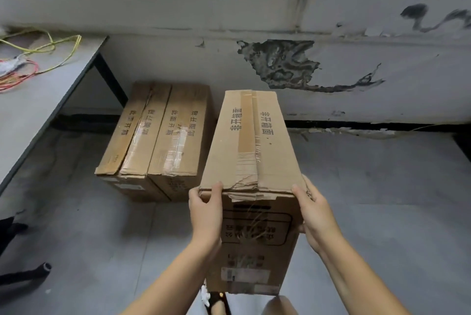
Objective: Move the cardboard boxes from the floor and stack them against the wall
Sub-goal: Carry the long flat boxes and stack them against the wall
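A tall brown cardboard box [252, 162], sealed along its top with a strip of brown tape and printed with black characters on the top and the near face, is held up in front of the person, off the grey floor [369, 200]. The left hand [206, 210] grips the near left top corner: its thumb curls over the crumpled top edge and its fingers wrap the left side. The right hand [314, 215] clamps the near right corner the same way, thumb lying on the top edge and fingers curled round the right side, mostly hidden behind the box. Both hands close on cardboard, one on each side.

Just to the left and beyond it, two more brown taped cardboard boxes [155, 133] lie side by side on the floor, touching each other, their far ends against the grey, peeling wall [331, 72]. Left of them stands a grey table with a black leg [38, 100], carrying a tangle of yellow and red wires [30, 60]. A sandalled foot [216, 302] shows below the held box.
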`<state>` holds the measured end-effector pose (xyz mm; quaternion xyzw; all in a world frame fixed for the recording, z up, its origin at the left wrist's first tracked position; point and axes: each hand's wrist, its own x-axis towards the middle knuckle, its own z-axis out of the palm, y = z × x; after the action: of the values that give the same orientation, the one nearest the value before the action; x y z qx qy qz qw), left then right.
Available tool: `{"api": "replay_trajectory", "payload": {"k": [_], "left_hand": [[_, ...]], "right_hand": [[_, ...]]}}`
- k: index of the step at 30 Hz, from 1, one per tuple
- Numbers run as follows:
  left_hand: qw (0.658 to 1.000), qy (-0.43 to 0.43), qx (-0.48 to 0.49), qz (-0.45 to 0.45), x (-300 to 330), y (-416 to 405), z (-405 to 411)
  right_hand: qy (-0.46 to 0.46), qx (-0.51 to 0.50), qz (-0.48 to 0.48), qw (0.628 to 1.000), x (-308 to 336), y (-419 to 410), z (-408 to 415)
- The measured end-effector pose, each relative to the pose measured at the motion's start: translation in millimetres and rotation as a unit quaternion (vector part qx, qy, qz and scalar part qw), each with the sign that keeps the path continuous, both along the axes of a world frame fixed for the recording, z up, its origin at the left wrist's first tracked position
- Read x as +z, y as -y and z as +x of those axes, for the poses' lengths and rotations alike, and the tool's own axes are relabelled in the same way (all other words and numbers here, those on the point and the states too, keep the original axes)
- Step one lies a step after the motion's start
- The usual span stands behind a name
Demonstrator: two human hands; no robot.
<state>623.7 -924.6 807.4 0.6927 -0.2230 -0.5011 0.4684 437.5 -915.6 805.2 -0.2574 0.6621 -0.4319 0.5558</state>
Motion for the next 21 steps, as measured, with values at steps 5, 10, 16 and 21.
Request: {"api": "replay_trajectory", "payload": {"k": [5,10,16,21], "left_hand": [[1.0,0.008,0.002,0.029,-31.0,65.7,-3.4],[0.998,0.006,0.031,0.058,-66.7,122.2,-16.0],[0.994,-0.017,0.064,0.084,-147.7,194.4,-21.1],[0.991,0.025,0.084,0.102,-214.7,211.0,-17.0]], "right_hand": [[-0.01,-0.007,0.02,1.0,-21.9,75.0,-0.5],[-0.01,0.018,0.034,0.999,-48.8,141.6,-10.1],[-0.014,0.028,0.061,0.998,-130.1,216.6,-12.8],[-0.024,0.014,0.079,0.996,-217.6,219.5,0.0]]}}
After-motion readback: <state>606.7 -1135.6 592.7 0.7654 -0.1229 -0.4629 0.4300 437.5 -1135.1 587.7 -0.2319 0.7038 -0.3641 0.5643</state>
